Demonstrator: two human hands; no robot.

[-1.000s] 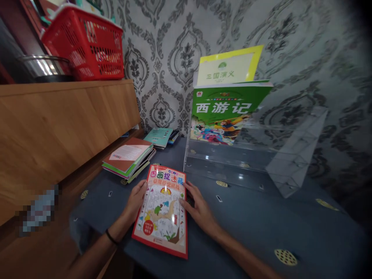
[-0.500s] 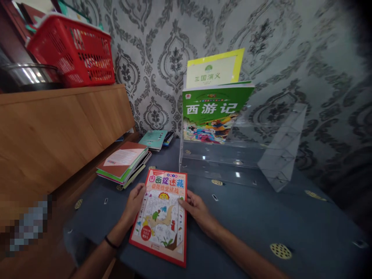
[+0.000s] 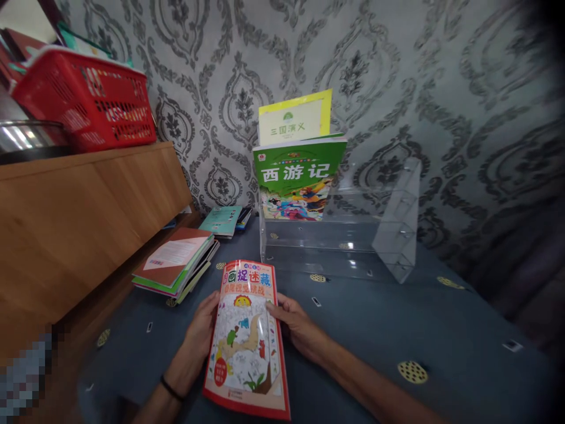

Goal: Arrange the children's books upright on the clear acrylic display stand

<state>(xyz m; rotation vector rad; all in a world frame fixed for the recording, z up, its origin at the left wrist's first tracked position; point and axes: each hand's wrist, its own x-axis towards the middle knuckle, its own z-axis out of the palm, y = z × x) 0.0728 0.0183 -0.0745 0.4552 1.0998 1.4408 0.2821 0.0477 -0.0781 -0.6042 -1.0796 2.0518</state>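
Note:
A red-bordered picture book (image 3: 247, 341) with a cartoon cover is held between both hands, its cover bowed into a curve. My left hand (image 3: 203, 321) grips the left edge, with the fingers mostly hidden behind the book. On the right edge, my right hand (image 3: 298, 324) closes with its thumb on the front cover and fingers behind. Beyond the book stands a clear acrylic rack (image 3: 397, 221). A green book (image 3: 295, 182) leans in it at the left, in front of a yellow-edged book (image 3: 293, 121).
Left of my hands lies a stack of books (image 3: 176, 259), topped by a brown one. Behind it are a teal book (image 3: 220, 221) and other books. A wooden cabinet (image 3: 88, 200) at the left bears a red basket (image 3: 92, 100) and a metal bowl (image 3: 33, 138). Patterned wallpaper covers the back wall.
The picture book has gone from flat to bowed between my hands. The camera view has shifted, so the rack and the stack appear farther left.

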